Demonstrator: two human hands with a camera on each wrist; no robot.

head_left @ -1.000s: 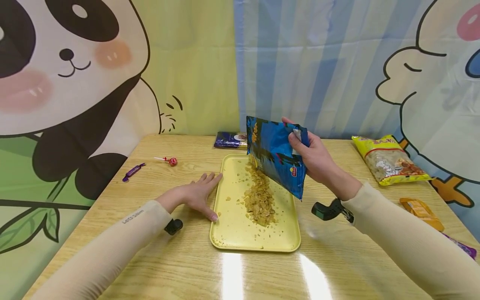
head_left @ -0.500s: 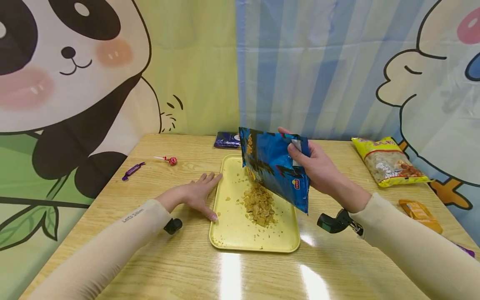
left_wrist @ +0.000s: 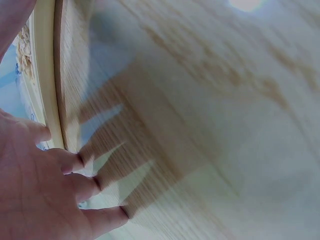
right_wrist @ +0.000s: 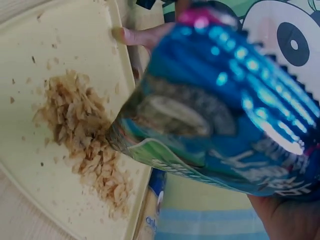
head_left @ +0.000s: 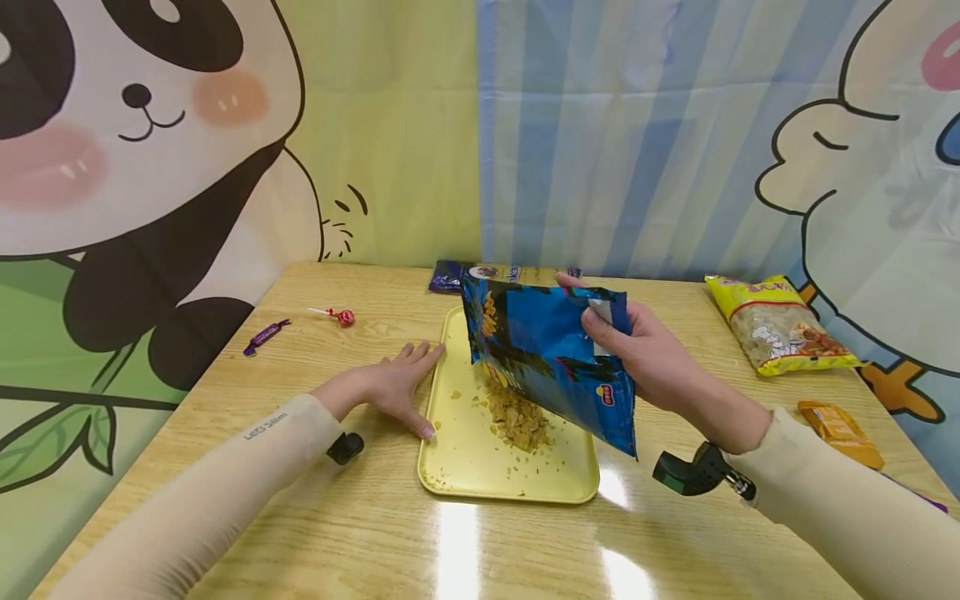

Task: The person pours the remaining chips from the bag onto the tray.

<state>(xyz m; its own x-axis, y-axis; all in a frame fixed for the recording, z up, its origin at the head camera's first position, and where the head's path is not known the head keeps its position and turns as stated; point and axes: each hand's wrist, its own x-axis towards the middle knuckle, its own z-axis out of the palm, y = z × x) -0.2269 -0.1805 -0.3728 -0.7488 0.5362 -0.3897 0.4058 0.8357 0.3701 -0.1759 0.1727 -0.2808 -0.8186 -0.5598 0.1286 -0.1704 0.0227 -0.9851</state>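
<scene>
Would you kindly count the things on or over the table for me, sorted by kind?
Snack bags: 4 (blue bag gripped by right hand, yellow bag, orange packet, dark blue packet)
Sweets: 2 (lollipop, purple candy)
Trays: 1 (yellow tray)
Total: 7

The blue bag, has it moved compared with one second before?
Yes. The blue bag in the right hand has come lower and nearer, along the yellow tray, now above the near end of the flakes.
</scene>
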